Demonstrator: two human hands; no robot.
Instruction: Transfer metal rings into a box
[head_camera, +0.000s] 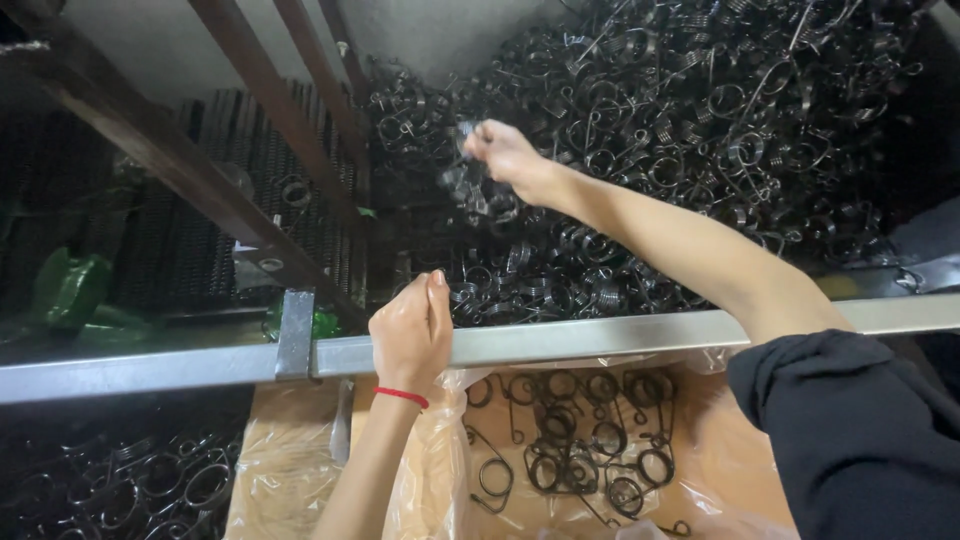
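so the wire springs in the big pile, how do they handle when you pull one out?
Probably tangle: the springs lie interlocked, legs hooked through coils, so one may drag neighbours. Likely stiff and springy, being dark coiled wire. The right hand pinches one with fingertips, suggesting each is light.

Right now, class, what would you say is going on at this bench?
A person is sorting dark metal torsion springs. The right hand reaches into a big heap of springs and pinches a small tangle of them, lifted just above the pile. The left hand, with a red string bracelet on the wrist, is closed at the grey metal rail; what it holds is hidden. Below the rail, a box lined with clear plastic holds a few springs laid flat.
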